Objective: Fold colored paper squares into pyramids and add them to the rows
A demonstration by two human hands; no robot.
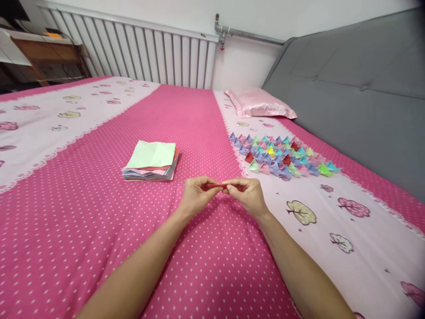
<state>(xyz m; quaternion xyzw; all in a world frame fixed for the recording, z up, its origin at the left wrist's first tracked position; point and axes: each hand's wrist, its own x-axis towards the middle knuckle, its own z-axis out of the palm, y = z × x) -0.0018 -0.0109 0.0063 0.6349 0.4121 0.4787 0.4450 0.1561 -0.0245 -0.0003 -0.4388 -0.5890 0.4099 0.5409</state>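
My left hand (196,193) and my right hand (246,193) meet over the pink dotted bedsheet (99,221). Both pinch a small folded red paper (216,186) between their fingertips, seen edge-on as a thin strip. A stack of coloured square papers (151,163) with a pale green sheet on top lies ahead to the left. Ahead to the right, several folded paper shapes (282,155) in many colours lie in rows on the sheet.
A pink satin pillow (259,103) lies at the far end near a grey padded headboard (358,88) along the right. A white radiator (142,51) runs along the far wall. A wooden desk (43,53) stands at the far left.
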